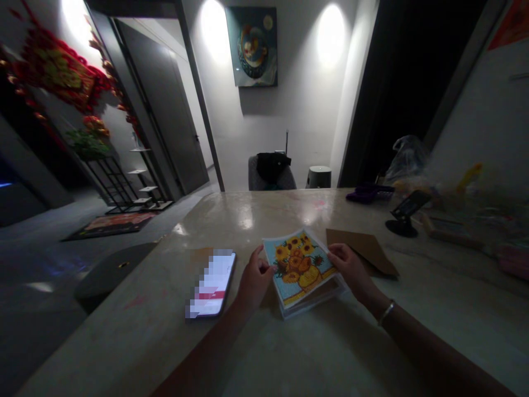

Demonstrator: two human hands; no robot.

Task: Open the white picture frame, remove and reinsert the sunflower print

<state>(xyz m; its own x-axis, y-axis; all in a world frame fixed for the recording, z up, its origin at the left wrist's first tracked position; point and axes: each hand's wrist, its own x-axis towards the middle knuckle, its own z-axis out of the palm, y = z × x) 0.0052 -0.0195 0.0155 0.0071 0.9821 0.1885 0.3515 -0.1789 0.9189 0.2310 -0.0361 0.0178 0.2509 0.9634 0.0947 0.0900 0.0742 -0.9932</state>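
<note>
A sunflower picture (298, 263), with yellow and orange blooms in a vase on light blue, is held between my two hands. My left hand (257, 277) pinches its left edge. At its upper right edge, my right hand (349, 267) grips it with thumb and fingers; a bracelet (386, 312) circles that wrist. Under the picture, a clear plastic box (314, 306) shows along the front and right. A lit phone (217, 284), partly pixelated, lies left of my left hand. Behind my right hand lies a brown sheet or envelope (363, 248).
The stone-look table (173, 353) spreads around my arms. At the right stand a black phone stand (407, 215), a purple item (367, 193) and a clear plastic bag (407, 160) among clutter. Beyond the far edge is a chair (253, 173) with black cloth; a stool (109, 275) stands left.
</note>
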